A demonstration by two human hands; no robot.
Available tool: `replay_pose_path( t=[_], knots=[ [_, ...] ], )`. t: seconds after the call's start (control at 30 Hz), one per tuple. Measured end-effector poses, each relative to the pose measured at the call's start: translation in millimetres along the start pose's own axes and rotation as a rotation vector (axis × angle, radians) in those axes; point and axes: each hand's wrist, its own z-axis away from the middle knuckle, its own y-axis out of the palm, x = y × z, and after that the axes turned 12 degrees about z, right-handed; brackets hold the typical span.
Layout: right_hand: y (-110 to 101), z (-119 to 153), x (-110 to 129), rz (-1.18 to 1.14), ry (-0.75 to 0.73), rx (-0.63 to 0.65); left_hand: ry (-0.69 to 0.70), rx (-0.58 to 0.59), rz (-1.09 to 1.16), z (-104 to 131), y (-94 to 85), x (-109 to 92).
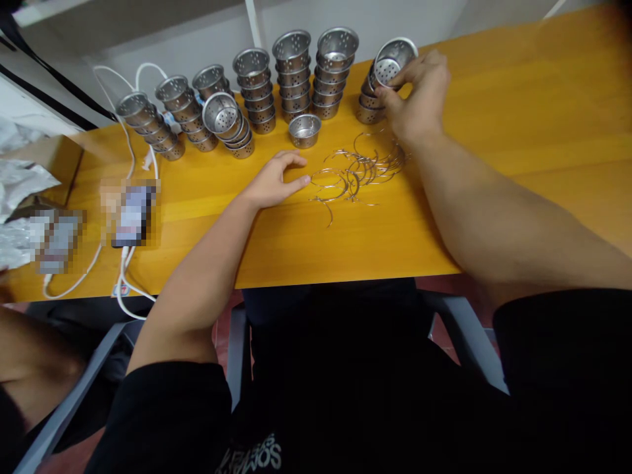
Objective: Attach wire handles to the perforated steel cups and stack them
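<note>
At the right end of a row of metal cups, my right hand (422, 92) grips the rim of a perforated metal cup (388, 68), which tilts at the top of a short stack. More cups of that stack (370, 113) show below it. My left hand (276, 179) rests on the table with fingers apart, its thumb tip at the edge of a heap of thin curved wires (365, 168). The wires look like loops and arcs, tangled together. A single shallow metal cup (305, 131) stands just beyond my left hand.
Several stacks of perforated cups (296, 82) line the back of the yellow table (533, 131), and one stack (230, 125) leans. Phones (133, 214) with white cables lie at left. Beside them is a cardboard box (64, 161) with plastic bags. Another person's arm (37, 349) shows lower left.
</note>
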Motion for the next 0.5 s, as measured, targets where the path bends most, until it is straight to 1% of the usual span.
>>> replay_pose_path(
  t=[0.1,0.2,0.27,0.33,0.43,0.5],
  knots=[
    [5.4,-2.5,-4.3,-0.091,-0.022,0.017,-0.003,0.000,-0.005,0.3,-0.2,-0.4],
    [12.4,-2.5,-1.5,-0.090,0.057,-0.095,-0.004,0.001,0.001,1.0,-0.1,-0.8],
    [16.7,-2.2,3.3,-0.071,0.065,-0.150,-0.003,0.002,0.003,1.5,-0.2,-1.4],
    [19.0,-2.4,8.7,-0.094,0.043,-0.190,-0.003,0.003,-0.001,1.7,-0.6,-2.1],
    [16.0,-2.0,15.6,-0.172,0.129,-0.297,-0.009,0.001,-0.006,1.3,-1.2,-2.2],
    [9.2,0.9,17.9,-0.210,0.131,-0.296,-0.011,0.000,-0.001,0.7,-1.1,-1.2]
  ],
)
